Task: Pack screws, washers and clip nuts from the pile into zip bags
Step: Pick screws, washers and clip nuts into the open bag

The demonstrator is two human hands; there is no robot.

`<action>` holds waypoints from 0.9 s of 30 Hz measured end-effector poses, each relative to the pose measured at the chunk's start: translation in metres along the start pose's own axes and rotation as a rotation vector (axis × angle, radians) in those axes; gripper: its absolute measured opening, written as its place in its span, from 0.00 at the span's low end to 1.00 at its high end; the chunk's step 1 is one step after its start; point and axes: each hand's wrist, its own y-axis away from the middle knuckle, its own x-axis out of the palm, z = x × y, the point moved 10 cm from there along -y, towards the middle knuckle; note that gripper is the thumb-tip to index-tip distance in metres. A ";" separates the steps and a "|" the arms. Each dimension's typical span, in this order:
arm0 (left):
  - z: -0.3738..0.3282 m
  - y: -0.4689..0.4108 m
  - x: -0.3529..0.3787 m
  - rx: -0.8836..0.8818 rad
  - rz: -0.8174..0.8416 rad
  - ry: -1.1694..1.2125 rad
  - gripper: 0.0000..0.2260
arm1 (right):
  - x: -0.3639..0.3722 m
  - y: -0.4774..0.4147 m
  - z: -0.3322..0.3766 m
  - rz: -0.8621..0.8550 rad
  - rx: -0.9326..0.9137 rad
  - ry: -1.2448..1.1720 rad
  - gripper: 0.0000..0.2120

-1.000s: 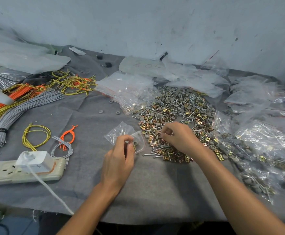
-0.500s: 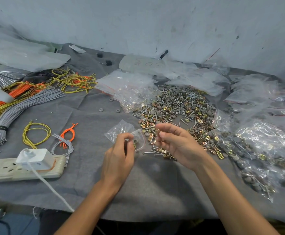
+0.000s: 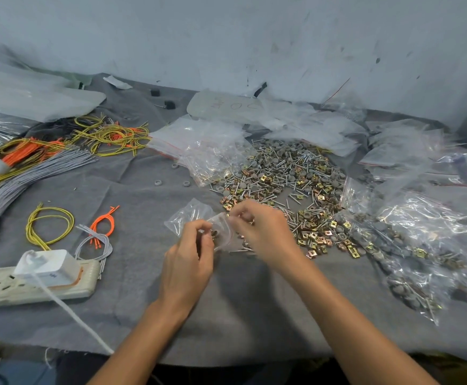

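A pile of screws, grey washers and brass clip nuts is spread over the grey cloth in the middle. In front of its near left edge my left hand pinches the rim of a small clear zip bag that holds a few brass parts. My right hand is at the bag's mouth with curled fingers, blurred; small parts seem pinched in its fingertips, though I cannot make them out clearly.
Filled zip bags lie heaped at the right, empty ones behind the pile. Wire bundles in grey, orange and yellow cover the left. A power strip with a white plug sits near left. Loose washers lie on the cloth.
My right hand left the pile, lifted and swung left to the bag's mouth. My left hand stayed holding the bag in the same spot.
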 end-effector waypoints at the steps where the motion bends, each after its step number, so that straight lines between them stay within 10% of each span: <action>1: 0.000 0.000 0.000 0.006 0.001 -0.006 0.09 | -0.014 -0.006 -0.008 -0.015 0.014 0.057 0.02; 11: 0.002 0.000 0.001 -0.016 0.015 -0.021 0.09 | -0.036 -0.028 -0.079 0.307 0.093 0.496 0.08; 27: 0.000 0.000 0.000 -0.015 0.016 -0.014 0.08 | -0.050 -0.016 -0.077 0.190 0.104 0.336 0.08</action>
